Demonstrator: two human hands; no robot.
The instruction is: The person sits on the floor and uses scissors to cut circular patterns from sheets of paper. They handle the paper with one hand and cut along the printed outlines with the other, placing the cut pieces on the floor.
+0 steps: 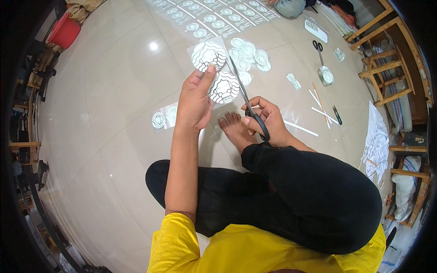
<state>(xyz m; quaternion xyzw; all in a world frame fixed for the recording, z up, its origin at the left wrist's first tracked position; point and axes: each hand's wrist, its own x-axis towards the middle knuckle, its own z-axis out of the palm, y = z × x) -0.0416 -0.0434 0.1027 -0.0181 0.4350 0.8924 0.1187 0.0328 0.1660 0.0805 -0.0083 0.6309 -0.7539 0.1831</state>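
My left hand (pixel 196 97) pinches a clear film strip (pixel 218 43) with its thumb on top. Two round white prints with dark wavy lines, an upper print (pixel 205 54) and a lower print (pixel 223 87), show on that strip. In my right hand (pixel 268 119) is a pair of black-handled scissors (pixel 246 95), with the blades pointing up along the strip's right edge. Whether the blades touch the film I cannot tell. Just beyond them, a loose pile of cut round prints (pixel 247 54) lies on the tiled floor. Another strip with round prints (pixel 158 120) lies partly behind my left forearm.
A large printed film sheet (pixel 218 18) covers the floor ahead. To the right lie a second pair of scissors (pixel 318 51), thread snips (pixel 337 115), thin white strips (pixel 300 128) and white scraps (pixel 375 146). Wooden stools (pixel 389 73) line the right side; a red tub (pixel 65 32) stands far left.
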